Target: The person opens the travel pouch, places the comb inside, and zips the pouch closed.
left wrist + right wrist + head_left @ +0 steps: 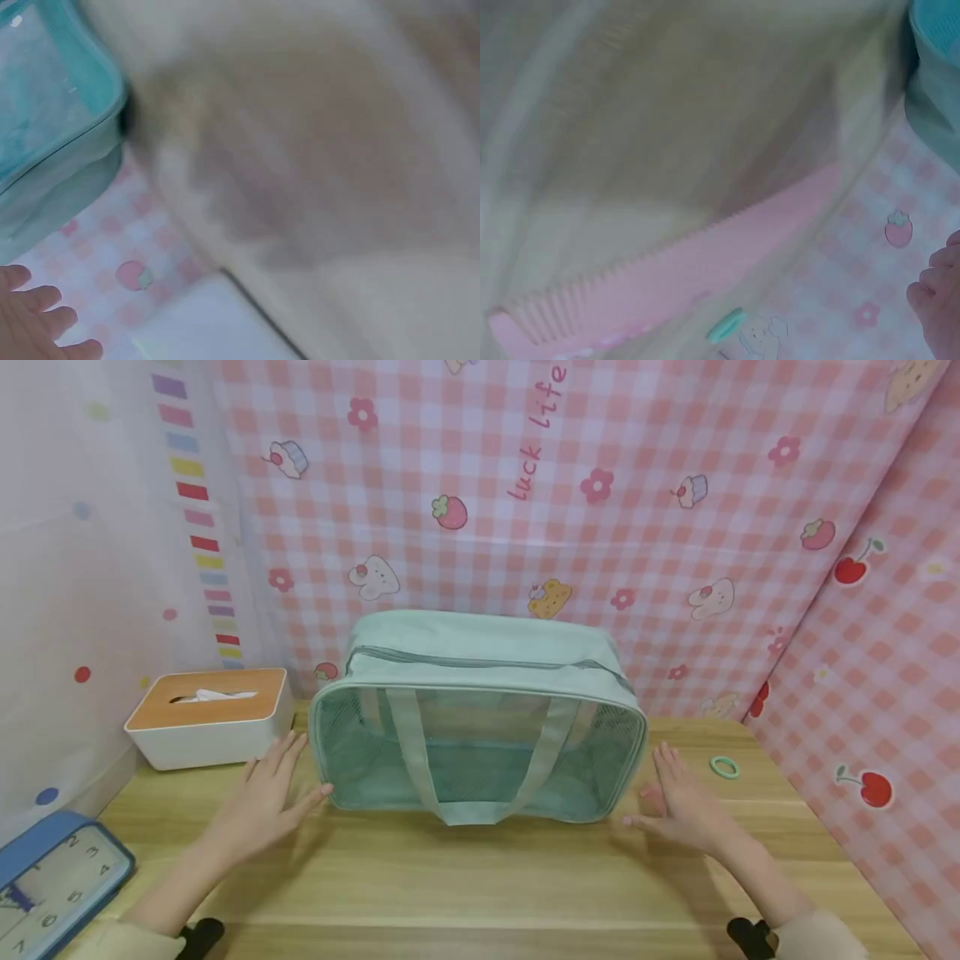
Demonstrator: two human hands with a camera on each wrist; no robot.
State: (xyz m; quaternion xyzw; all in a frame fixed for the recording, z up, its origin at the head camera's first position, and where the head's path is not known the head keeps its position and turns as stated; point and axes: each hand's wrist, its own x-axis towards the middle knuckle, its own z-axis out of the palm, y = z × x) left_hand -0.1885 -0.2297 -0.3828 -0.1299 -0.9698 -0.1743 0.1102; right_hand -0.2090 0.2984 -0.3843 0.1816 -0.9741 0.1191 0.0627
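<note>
A mint green bag point(480, 639) with a clear, mesh-patterned front stands upright on the wooden table. Its two strap handles hang down over the front, and a zipper runs along the top. At its left side my left hand point(262, 797) has its fingers spread, the thumb tip right at the bag's lower left corner. My right hand point(686, 802) is beside the right end, fingers extended and a small gap from the bag. Neither hand holds anything. In the left wrist view, fingertips point(52, 319) of the left hand show below the bag point(67, 180).
A white tissue box point(217, 739) with a wooden lid stands back left. A blue-framed clock point(67, 877) lies front left. A green hair tie point(724, 767) lies right. In the right wrist view a pink comb point(675, 277) lies near it. Checked cloth point(480, 552) hangs behind.
</note>
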